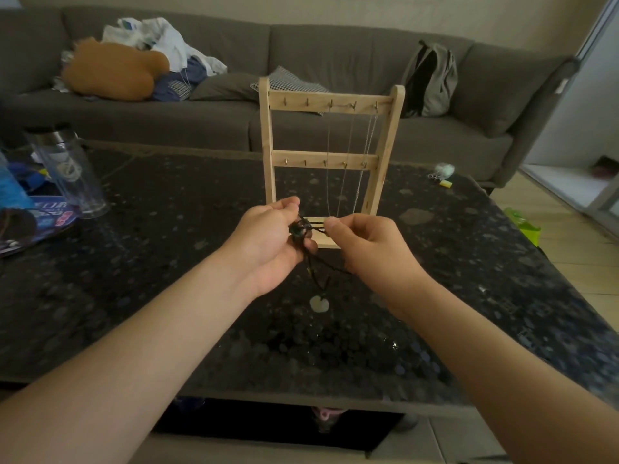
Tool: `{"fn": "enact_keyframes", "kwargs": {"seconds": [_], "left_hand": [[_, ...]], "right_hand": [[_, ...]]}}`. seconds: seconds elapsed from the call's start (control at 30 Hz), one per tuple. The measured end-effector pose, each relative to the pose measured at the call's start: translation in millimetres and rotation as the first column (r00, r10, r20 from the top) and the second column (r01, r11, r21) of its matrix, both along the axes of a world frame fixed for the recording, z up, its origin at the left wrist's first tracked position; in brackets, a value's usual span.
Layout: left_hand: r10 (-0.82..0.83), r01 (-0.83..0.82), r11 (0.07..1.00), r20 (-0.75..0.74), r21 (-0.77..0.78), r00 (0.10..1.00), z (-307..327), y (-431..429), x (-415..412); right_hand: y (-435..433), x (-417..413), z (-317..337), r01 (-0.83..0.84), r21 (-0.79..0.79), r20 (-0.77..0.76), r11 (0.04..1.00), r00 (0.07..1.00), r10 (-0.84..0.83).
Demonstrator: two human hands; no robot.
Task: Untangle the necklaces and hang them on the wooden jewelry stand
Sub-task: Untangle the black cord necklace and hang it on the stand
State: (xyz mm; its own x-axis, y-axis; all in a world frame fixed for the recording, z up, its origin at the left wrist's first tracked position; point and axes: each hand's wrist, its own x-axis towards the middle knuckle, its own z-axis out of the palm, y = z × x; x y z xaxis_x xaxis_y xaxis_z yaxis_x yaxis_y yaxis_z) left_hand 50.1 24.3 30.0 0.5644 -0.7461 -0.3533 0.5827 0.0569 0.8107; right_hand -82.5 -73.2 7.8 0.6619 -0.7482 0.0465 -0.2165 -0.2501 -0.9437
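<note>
A wooden jewelry stand [330, 103] with two rows of small hooks stands upright on the dark table. Thin silver chains [348, 155] hang from hooks on the right of its top bar. In front of the stand's base, my left hand [271, 242] grips a tangled bunch of black cord necklace [310, 226]. My right hand [368, 244] pinches a strand of the same cord, stretched between the two hands. Loops of cord droop below, and a pale round pendant [319, 303] dangles just above the tabletop.
The speckled dark table [167, 262] carries a clear bottle [68, 169] and colourful items at the left, small objects [443, 172] at the far right. A grey sofa [335, 61] with clothes, a plush toy and a backpack [430, 82] lies behind.
</note>
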Motion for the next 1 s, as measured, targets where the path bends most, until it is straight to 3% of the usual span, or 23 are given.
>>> {"fn": "enact_keyframes", "kwargs": {"seconds": [0.13,0.27,0.5,0.73,1.0], "left_hand": [[-0.104,0.105,0.994,0.059,-0.005,0.993,2.5,1.8,0.3],[-0.147,0.150,0.988,0.098,-0.023,0.984,3.4,4.5,2.9],[-0.158,0.154,0.987,0.327,0.038,0.932,-1.0,4.9,8.2],[-0.106,0.111,0.994,0.311,0.003,0.945,-2.9,5.1,14.3],[-0.237,0.229,0.970,0.537,0.082,0.810,1.1,9.1,14.7]], "right_hand": [[-0.1,1.3,-1.0,-0.089,0.257,0.100,0.962,0.993,0.065],[-3.0,1.7,-0.1,-0.129,0.379,0.193,0.916,0.979,0.058],[1.1,5.2,7.4,-0.087,0.563,0.207,0.822,0.978,-0.038],[3.7,-1.0,12.2,-0.120,0.560,0.262,0.820,0.964,-0.038],[-1.1,-2.5,14.5,-0.125,0.634,0.327,0.763,0.938,-0.118]]}}
